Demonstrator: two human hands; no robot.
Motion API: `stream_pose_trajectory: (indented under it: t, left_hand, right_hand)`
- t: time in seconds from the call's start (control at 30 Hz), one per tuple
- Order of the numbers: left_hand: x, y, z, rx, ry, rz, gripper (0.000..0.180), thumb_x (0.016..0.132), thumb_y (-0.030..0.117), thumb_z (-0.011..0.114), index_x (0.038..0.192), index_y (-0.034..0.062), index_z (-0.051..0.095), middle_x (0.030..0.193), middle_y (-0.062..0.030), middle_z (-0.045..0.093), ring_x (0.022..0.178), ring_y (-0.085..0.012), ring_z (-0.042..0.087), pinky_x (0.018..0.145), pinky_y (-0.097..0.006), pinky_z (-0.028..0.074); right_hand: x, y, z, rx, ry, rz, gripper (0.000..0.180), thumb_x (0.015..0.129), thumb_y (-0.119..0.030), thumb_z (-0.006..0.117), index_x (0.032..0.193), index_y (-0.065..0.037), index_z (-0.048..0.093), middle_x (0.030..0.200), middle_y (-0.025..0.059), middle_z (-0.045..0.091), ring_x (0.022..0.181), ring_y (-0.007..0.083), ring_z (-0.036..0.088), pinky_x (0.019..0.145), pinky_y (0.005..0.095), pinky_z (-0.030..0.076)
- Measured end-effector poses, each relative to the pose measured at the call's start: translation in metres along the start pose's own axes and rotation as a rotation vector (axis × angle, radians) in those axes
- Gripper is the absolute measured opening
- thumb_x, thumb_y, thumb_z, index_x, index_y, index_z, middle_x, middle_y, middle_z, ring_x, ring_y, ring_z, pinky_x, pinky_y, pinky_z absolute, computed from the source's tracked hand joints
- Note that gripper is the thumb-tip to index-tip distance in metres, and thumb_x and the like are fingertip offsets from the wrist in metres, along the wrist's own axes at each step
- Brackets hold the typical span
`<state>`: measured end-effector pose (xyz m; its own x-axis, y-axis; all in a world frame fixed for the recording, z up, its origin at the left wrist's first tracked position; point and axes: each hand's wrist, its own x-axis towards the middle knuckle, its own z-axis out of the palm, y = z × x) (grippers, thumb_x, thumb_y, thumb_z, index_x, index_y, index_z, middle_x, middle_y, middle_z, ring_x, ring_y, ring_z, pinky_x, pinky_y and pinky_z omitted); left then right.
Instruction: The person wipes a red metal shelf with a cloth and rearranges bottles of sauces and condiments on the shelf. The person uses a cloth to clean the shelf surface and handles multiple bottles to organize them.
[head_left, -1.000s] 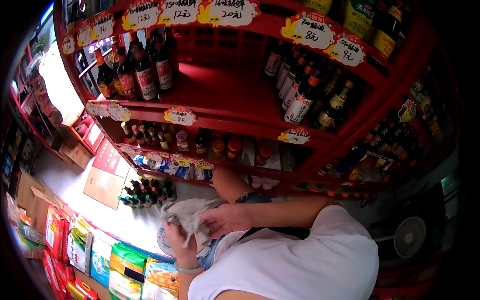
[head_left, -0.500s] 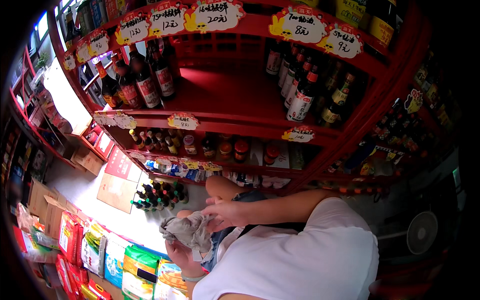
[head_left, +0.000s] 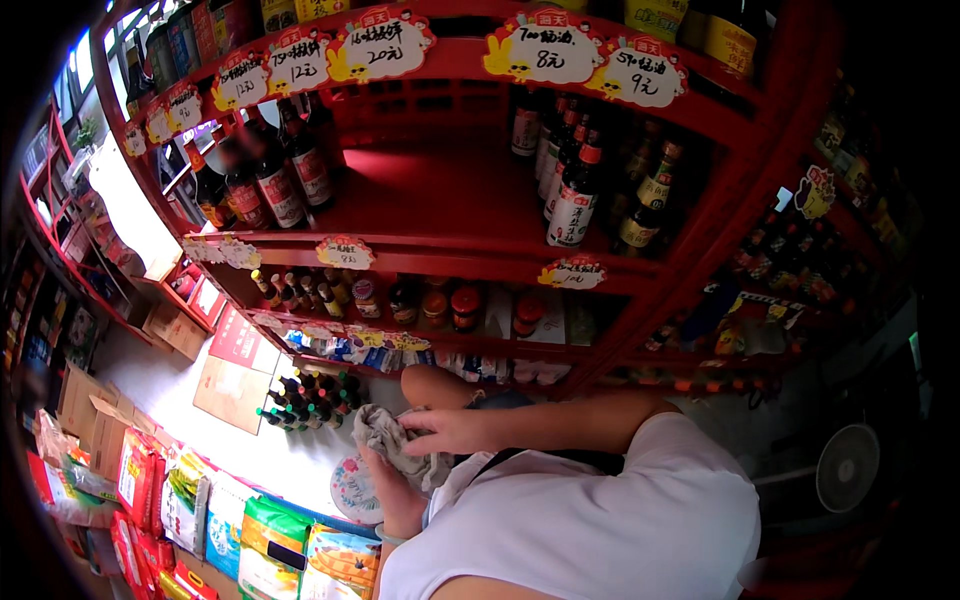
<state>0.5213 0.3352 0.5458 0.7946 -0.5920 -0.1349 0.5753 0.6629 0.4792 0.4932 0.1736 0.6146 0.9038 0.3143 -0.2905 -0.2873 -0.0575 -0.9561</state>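
Observation:
A crumpled grey cloth (head_left: 380,432) is bunched between my two hands, in front of my white shirt. My left hand (head_left: 395,492), with a band at its wrist, grips the cloth from below. From the right, my right hand (head_left: 452,432) reaches across and has its fingers closed on the cloth's upper side. Part of the fingers is hidden in the folds. Beyond my hands stands a red shelf (head_left: 430,205) with dark sauce bottles (head_left: 283,190) at its left and more bottles (head_left: 572,205) at its right.
Several capped bottles (head_left: 308,402) stand on the floor beside flat cardboard (head_left: 230,392). Colourful packed bags (head_left: 270,548) line the lower left. A round floral-patterned surface (head_left: 350,488) lies near my left hand. A fan (head_left: 847,467) is at the right. Small jars (head_left: 466,308) fill a lower shelf.
Both hands and the cloth have shifted slightly, and the cloth is bunched more tightly. The round floral surface now shows beside my left hand. The view has moved a little across the shelves.

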Motion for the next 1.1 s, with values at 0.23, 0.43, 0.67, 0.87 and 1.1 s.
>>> stream_pose_trajectory:
  t: [0.23,0.43,0.67,0.87,1.1]
  left_hand:
    - [0.05,-0.021,0.01,0.249,-0.027,0.082,0.038,0.096,0.036,0.035,0.122,0.0084,0.044,0.112,-0.0064,0.054,0.103,-0.0186,0.055,0.089,-0.033,0.045]
    - [0.107,0.001,0.077,0.25,-0.135,0.038,0.041,0.096,0.037,0.034,0.125,0.0113,0.047,0.112,-0.0034,0.057,0.1,-0.0187,0.057,0.086,-0.031,0.048]
    - [0.22,-0.004,0.161,1.092,-0.05,0.741,0.035,0.094,0.027,0.045,0.116,0.0005,0.052,0.1,-0.0123,0.061,0.092,-0.0255,0.059,0.082,-0.033,0.046]
    - [0.307,-0.013,0.202,1.814,-0.102,0.995,0.034,0.083,0.033,0.054,0.097,0.0029,0.057,0.092,-0.0174,0.062,0.085,-0.0352,0.061,0.074,-0.043,0.049]
    - [0.323,-0.01,0.204,2.126,-0.233,0.365,0.042,0.082,0.042,0.046,0.094,0.0052,0.064,0.086,-0.0166,0.066,0.081,-0.0319,0.065,0.072,-0.043,0.052]
  right_hand:
    - [-0.062,-0.029,-0.044,-0.703,0.27,-0.298,0.029,0.088,-0.019,0.054,0.111,-0.003,0.06,0.116,0.0139,0.052,0.107,0.0251,0.053,0.088,0.0318,0.043]
    - [-0.096,-0.031,-0.103,-0.528,0.961,-0.566,0.03,0.086,-0.005,0.056,0.116,-0.005,0.057,0.125,0.0103,0.049,0.11,0.0198,0.053,0.084,0.0286,0.048]
    - [-0.122,-0.028,-0.176,-0.559,1.433,-0.695,0.046,0.084,-0.005,0.057,0.128,-0.005,0.042,0.134,0.0132,0.036,0.122,0.0257,0.04,0.099,0.0386,0.037]
    - [-0.133,-0.022,-0.205,-0.68,1.575,-0.6,0.056,0.086,-0.008,0.056,0.137,-0.007,0.033,0.142,0.0137,0.026,0.131,0.0285,0.029,0.103,0.0422,0.032]
    - [-0.125,-0.019,-0.227,-0.513,1.59,-0.51,0.063,0.088,-0.011,0.056,0.141,-0.006,0.023,0.143,0.0156,0.026,0.131,0.0281,0.029,0.106,0.0425,0.03]
